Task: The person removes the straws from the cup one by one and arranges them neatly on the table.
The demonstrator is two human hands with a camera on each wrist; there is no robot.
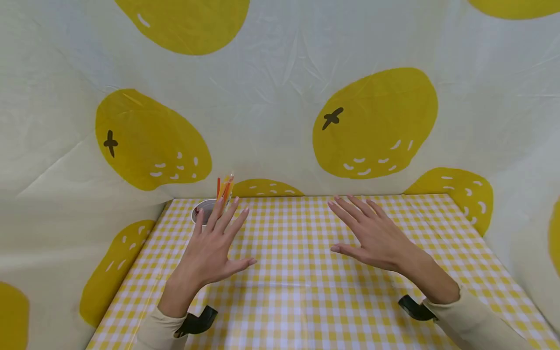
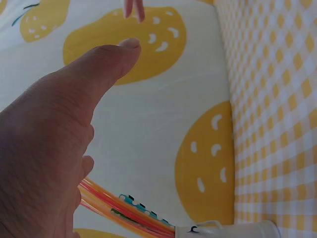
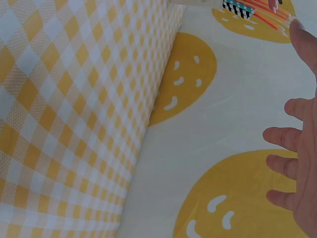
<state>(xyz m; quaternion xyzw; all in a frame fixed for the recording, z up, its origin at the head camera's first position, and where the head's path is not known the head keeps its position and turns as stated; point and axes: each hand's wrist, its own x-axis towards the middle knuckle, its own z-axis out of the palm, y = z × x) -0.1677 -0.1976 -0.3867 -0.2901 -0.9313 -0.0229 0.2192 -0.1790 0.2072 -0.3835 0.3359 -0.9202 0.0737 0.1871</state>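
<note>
Left sleeve: pale cloth point(image 1: 159, 330) at the near edge of view, with a dark mount point(image 1: 199, 322) beside the wrist.
Cup: white, upright point(image 2: 247, 231), at the far left of the bench; in the head view the left fingers overlap part of its rim.
Left hand: spread wide point(image 1: 210, 257), thumb held well out, gripping nothing. It is the hand nearest the cup; whether a fingertip touches anything there, I cannot tell.
Straws: a bunch, mostly orange and red with a teal patterned piece point(image 2: 131, 214), standing in the cup and leaning out past its rim.
Bench: yellow and white checked cover point(image 1: 297, 243), bare between the two hands, with the fruit-print sheet point(image 1: 271, 97) behind.
Right hand: also wide point(image 1: 380, 240), palm down, fingers straight, holding nothing and well apart from the cup.
Right sleeve: pale like the other point(image 1: 477, 323), a second dark mount point(image 1: 415, 308) by its cuff.
Both hands together: this reads as a ready pose, with no handling of cup or straws under way.
Next move at the cup: any work there would seem to call for the left hand to narrow on the cup or straws, gently, since a knock could tip them.
</note>
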